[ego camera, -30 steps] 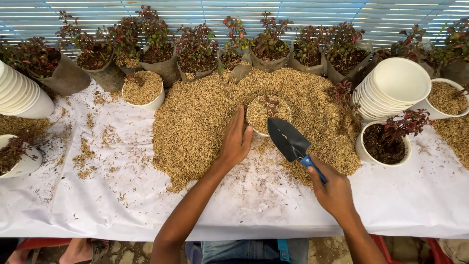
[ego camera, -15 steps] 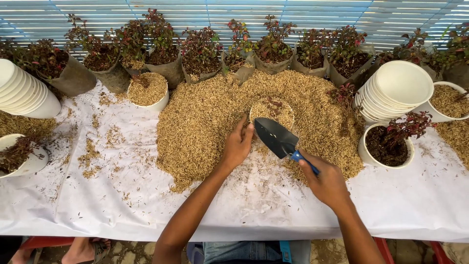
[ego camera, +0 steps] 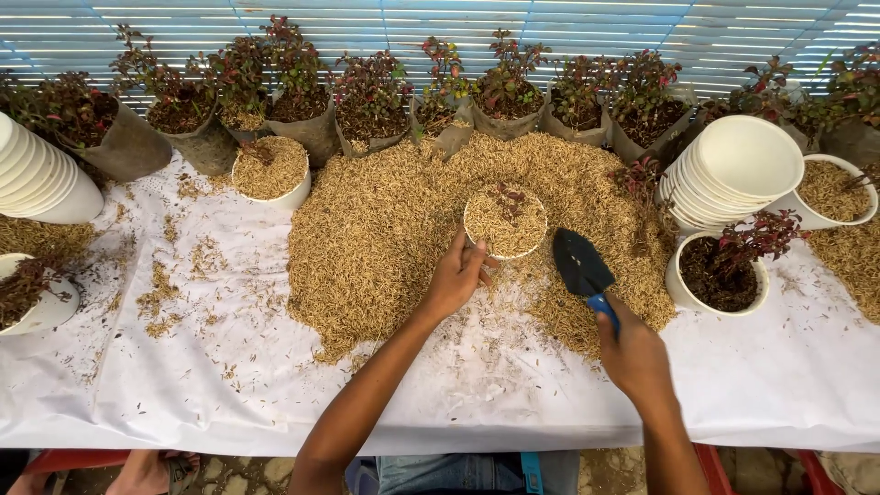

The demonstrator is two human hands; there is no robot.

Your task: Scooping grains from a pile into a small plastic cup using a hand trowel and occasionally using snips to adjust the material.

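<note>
The white pot point(ego camera: 505, 223) sits in the middle of the husk heap point(ego camera: 385, 238), already filled to the brim with tan husk, a small reddish seedling poking out near its far edge. My left hand point(ego camera: 456, 278) is curled against the pot's near wall, fingers wrapped on its rim and side, steadying it. My right hand point(ego camera: 634, 353) is clenched round the blue handle of the trowel point(ego camera: 581, 265), whose dark blade hangs empty, tilted, just right of the pot and above the husk. I judge the filling step to be near its close: the pot looks full, and the blade carries nothing. The next move, as I read it, calls either for one more shallow scoop from the heap beside the blade, tipped gently so the seedling is not buried, or for lifting the pot clear with a firm grip so the loose fill does not spill. Further out, a stack of empty white pots point(ego camera: 733, 170) lies to the right, beside a potted plant in dark soil point(ego camera: 720, 270); a row of bagged plants point(ego camera: 367, 101) lines the far edge, and the white sheet point(ego camera: 183, 385) covers the worktop
</note>
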